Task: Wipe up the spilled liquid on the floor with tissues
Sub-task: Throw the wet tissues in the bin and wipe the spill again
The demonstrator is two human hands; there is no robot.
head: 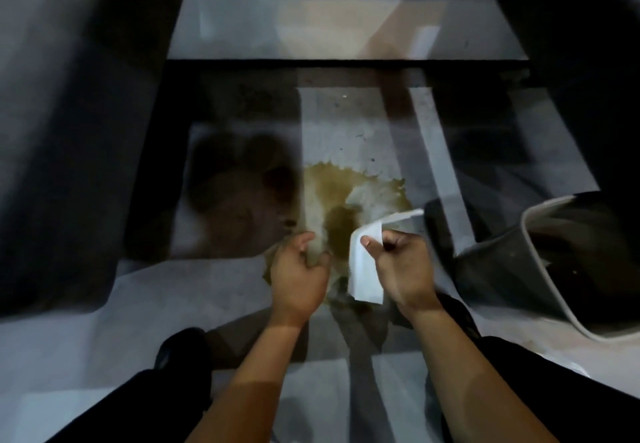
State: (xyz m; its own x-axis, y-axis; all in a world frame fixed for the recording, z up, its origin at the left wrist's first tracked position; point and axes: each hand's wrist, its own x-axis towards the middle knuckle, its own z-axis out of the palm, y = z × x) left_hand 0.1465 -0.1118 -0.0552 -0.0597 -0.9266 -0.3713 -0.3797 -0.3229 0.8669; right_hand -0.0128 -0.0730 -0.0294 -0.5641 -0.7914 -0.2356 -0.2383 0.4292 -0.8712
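Dim light, view looking down at a pale glossy floor crossed by dark shadows. Brownish spilled liquid pools at centre frame, splashed edges toward the upper right of the puddle; pale patches inside it, possibly soaked tissue or glare, cannot tell.

Right hand, just right of centre, pinches a white tissue between thumb and curled fingers. The sheet hangs below the thumb and one corner sticks up toward the right, above the puddle's near edge.

Left hand, just left of the tissue, fingers curled, thumb raised; whether it holds anything, cannot tell.

Grey bin with a pale rim at right edge of frame, interior dark. Dark trouser legs at bottom corners.
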